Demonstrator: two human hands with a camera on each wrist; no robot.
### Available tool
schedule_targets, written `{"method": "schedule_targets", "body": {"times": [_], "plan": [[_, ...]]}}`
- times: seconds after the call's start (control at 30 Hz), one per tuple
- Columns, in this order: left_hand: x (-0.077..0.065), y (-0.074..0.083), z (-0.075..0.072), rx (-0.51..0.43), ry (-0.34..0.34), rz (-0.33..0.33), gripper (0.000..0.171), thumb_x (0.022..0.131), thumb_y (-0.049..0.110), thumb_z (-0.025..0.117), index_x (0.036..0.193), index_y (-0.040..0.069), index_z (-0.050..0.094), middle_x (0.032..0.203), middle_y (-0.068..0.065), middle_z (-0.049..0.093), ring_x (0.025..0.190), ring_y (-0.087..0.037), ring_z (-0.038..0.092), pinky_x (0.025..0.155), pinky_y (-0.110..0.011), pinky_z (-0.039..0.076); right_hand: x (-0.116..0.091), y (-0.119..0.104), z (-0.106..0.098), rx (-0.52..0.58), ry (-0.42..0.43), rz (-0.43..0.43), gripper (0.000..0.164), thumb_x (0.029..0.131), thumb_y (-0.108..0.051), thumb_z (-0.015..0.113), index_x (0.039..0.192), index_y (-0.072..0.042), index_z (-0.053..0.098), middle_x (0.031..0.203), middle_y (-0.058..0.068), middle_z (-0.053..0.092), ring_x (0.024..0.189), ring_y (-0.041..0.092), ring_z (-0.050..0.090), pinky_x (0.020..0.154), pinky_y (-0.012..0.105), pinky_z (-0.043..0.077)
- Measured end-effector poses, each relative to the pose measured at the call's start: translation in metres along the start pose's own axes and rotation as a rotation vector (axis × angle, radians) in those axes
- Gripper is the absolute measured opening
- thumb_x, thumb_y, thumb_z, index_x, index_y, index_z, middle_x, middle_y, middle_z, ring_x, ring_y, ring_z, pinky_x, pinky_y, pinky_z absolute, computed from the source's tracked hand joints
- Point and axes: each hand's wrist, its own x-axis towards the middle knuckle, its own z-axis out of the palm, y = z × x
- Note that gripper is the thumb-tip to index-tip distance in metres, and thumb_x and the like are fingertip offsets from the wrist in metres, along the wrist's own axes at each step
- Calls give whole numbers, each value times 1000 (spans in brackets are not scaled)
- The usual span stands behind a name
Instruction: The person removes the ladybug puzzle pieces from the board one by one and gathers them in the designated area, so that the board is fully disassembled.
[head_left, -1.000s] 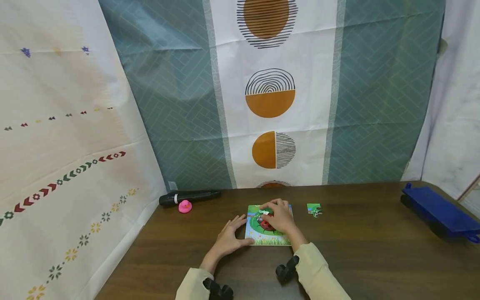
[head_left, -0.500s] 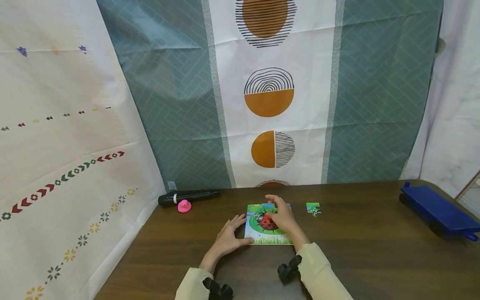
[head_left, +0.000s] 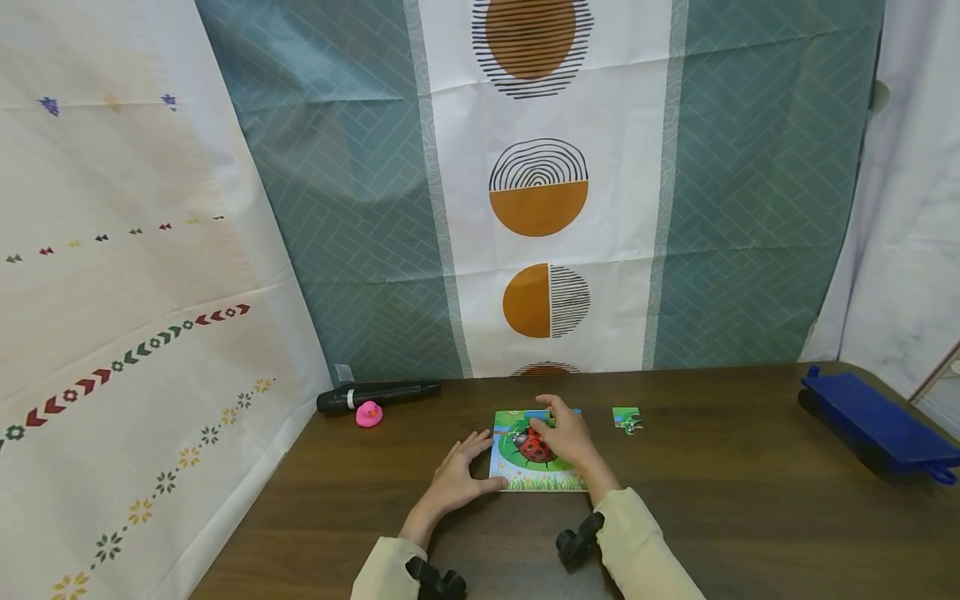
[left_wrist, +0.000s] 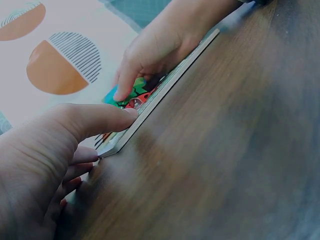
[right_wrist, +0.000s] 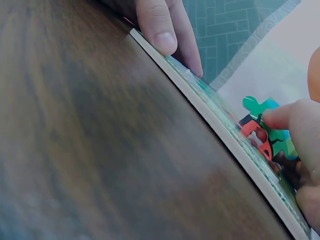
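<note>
A ladybug jigsaw puzzle [head_left: 536, 481] lies in a shallow frame on the table. My left hand [head_left: 456, 477] rests at the puzzle's left side, with its thumb [left_wrist: 117, 119] on the near left corner and its fingers extended along the left edge. My right hand [head_left: 567, 435] is over the upper right of the puzzle. Its thumb and fingers pinch a tilted green, blue and red puzzle piece [right_wrist: 255, 107], raised at an angle from the board in both wrist views. Another puzzle piece [head_left: 627, 417], green with a blue edge, lies on the table right of the puzzle.
A pink rubber duck [head_left: 369, 414] and a black cylindrical object [head_left: 397, 392] with a white band lie at the back left of the brown table [head_left: 720, 517]. A long blue object [head_left: 877, 421] lies at the far right. Patterned cloths [head_left: 375, 208] hang behind.
My right hand has shifted slightly right and turned, uncovering more of the ladybug picture. The left hand stays in place at the puzzle's edge.
</note>
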Motion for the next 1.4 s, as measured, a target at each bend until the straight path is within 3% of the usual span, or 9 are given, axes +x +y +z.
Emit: {"method": "schedule_targets", "body": {"times": [0.17, 0.3, 0.4, 0.77, 1.4], "plan": [[0, 1, 0, -3, 0, 1, 75, 78, 36, 79, 139, 0, 52, 153, -12, 44, 147, -37, 30, 120, -62, 17, 1, -1, 0, -50, 13, 10, 32, 92, -14, 59, 124, -11, 56, 125, 20, 62, 110, 33, 59, 82, 47, 52], [0, 1, -1, -6, -4, 7, 76, 78, 36, 79, 139, -1, 52, 153, -13, 43, 147, -38, 30, 120, -62, 17, 2, -1, 0, -67, 2, 17, 24, 92, -15, 57, 116, -12, 57, 114, 16, 66, 88, 24, 58, 70, 35, 47], [0, 1, -1, -1, -4, 15, 75, 78, 35, 79, 139, -1, 52, 153, -14, 43, 147, -38, 30, 121, -61, 17, 4, 0, 0, -73, -11, 11, 20, 93, -15, 56, 113, -12, 57, 107, 14, 68, 81, 20, 57, 66, 31, 45], [-1, 0, 0, -4, -5, 17, 76, 79, 36, 79, 139, -1, 52, 153, -13, 43, 147, -37, 30, 120, -62, 17, 2, -2, -1, -89, -86, 1, 10, 98, -17, 53, 107, -14, 49, 99, 11, 64, 76, 20, 52, 65, 31, 40], [0, 3, -2, -5, -12, 8, 75, 79, 35, 79, 139, -2, 51, 153, -14, 43, 147, -38, 30, 121, -62, 16, 3, 0, -4, -60, -101, -34, 9, 99, -14, 54, 105, -13, 48, 100, 13, 65, 76, 21, 54, 67, 32, 42]]}}
